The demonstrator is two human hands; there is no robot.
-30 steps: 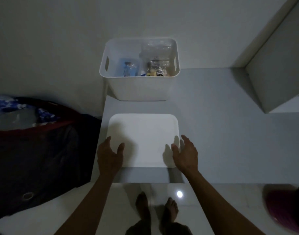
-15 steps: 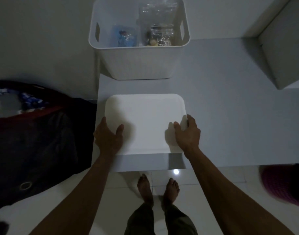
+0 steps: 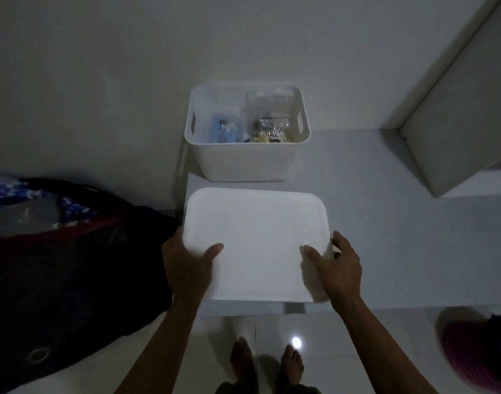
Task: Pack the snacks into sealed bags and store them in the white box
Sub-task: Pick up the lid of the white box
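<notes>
Fingers [image 3: 341,245] pinch both lid [image 3: 255,240] edges | bagged snacks [image 3: 267,129] sit in your white box [image 3: 243,157] | covering remains, you're nearly done.

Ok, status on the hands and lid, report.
Left hand and right hand gripping the white lid. White box open, bagged snacks inside. Path clear.

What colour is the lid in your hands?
White, plain, no pattern; the lid shows in the head view.
</notes>
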